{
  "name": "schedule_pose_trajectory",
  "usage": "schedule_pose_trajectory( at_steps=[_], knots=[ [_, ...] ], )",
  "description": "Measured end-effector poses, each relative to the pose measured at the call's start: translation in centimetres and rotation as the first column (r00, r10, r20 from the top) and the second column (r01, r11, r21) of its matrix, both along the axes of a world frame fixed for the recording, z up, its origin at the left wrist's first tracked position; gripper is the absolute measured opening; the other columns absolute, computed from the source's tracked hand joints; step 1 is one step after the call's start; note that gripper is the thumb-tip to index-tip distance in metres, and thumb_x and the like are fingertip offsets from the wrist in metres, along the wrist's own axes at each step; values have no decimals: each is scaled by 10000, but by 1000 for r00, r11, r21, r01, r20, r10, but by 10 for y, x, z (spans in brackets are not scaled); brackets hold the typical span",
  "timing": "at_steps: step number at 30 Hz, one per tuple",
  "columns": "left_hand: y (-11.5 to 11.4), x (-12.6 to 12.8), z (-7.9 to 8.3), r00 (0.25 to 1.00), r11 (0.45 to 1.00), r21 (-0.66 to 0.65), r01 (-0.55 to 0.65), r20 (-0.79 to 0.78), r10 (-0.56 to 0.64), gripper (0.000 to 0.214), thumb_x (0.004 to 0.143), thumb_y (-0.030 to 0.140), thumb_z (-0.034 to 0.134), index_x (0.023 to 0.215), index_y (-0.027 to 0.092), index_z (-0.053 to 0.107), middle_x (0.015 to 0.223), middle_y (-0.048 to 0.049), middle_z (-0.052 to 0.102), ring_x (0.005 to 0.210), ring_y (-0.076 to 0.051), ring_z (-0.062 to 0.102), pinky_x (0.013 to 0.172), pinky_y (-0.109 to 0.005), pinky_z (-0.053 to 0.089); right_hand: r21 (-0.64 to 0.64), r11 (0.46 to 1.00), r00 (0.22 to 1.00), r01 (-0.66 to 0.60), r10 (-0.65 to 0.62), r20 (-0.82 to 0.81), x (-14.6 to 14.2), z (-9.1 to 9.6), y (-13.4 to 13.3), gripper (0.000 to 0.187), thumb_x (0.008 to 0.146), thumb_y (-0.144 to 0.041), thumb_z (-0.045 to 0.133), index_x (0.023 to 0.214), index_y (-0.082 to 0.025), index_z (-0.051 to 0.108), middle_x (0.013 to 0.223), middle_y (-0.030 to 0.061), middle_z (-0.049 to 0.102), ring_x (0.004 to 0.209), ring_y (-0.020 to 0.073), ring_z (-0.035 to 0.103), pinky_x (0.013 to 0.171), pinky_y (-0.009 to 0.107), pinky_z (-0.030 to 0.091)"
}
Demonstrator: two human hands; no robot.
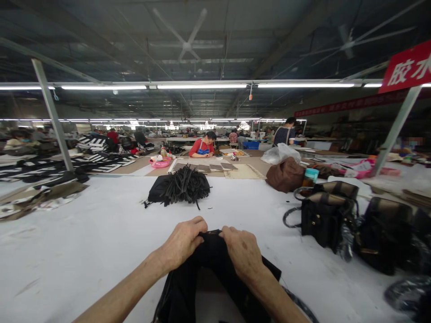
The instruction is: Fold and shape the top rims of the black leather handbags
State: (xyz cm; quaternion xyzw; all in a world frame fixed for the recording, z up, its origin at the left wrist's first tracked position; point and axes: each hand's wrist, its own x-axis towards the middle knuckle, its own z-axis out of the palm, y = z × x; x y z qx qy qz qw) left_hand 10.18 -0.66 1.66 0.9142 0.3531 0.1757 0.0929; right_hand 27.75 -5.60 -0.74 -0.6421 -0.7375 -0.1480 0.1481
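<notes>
A black bag piece lies on the white table right in front of me. My left hand grips its top edge with curled fingers. My right hand pinches the same edge just to the right, so the two hands nearly touch. The lower part of the black piece runs down between my forearms and out of the frame.
A heap of black straps lies farther out on the table. Finished black handbags stand at the right, behind them a brown bag and a bottle. A person in red works at a far table.
</notes>
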Motion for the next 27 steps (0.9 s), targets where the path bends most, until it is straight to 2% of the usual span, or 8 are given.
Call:
schedule_pose_trajectory(
  at_steps=[4, 7, 11, 16, 23, 27],
  knots=[
    [-1, 3, -2, 1000, 999, 48, 15, -28, -14, 161, 706, 65, 412, 751, 207, 473, 914, 14, 516, 795, -126, 520, 730, -213, 384, 6, 1000, 1000, 12, -12, -11, 0, -4, 2, 199, 884, -249, 350, 785, -215, 519, 715, 6, 617, 606, 162, 579, 529, 266, 306],
    [-2, 3, -3, 998, 996, 77, -46, -40, 50, 123, 722, 93, 417, 754, 204, 461, 901, 6, 513, 766, -135, 523, 691, -223, 388, 18, 1000, 1000, 21, -21, -15, -1, -5, 4, 233, 894, -254, 320, 772, -215, 514, 693, 9, 613, 590, 172, 580, 520, 275, 300],
    [-9, -1, -2, 992, 993, 61, -106, -55, 109, 175, 668, 94, 462, 793, 210, 420, 889, 10, 501, 733, -142, 522, 640, -232, 384, 25, 999, 999, 31, -31, -17, -4, -3, 3, 243, 899, -258, 308, 763, -219, 506, 675, 4, 613, 573, 179, 581, 510, 271, 288],
    [-14, -8, -2, 989, 990, 33, -140, -49, 142, 268, 621, 39, 438, 823, 212, 404, 928, 5, 505, 769, -141, 535, 666, -228, 394, 12, 999, 999, 38, -38, -11, -8, 1, 1, 245, 897, -244, 313, 761, -214, 515, 670, 14, 615, 568, 173, 582, 505, 270, 280],
    [-14, -2, -1, 961, 980, 88, -179, -196, 193, 123, 713, 108, 433, 741, 191, 518, 1171, 0, 483, 802, -168, 575, 705, -274, 432, 21, 998, 998, 56, -55, -19, -11, 1, -1, 233, 889, -222, 329, 763, -212, 525, 663, 15, 617, 567, 184, 587, 497, 272, 282],
    [-14, 5, -1, 944, 965, 115, -236, -208, 256, 114, 741, 174, 459, 756, 190, 570, 1182, 4, 487, 786, -166, 584, 715, -280, 445, 22, 999, 999, 49, -49, -14, -11, 0, -1, 211, 883, -218, 346, 774, -203, 525, 678, 25, 623, 578, 177, 589, 503, 264, 286]
  ],
)
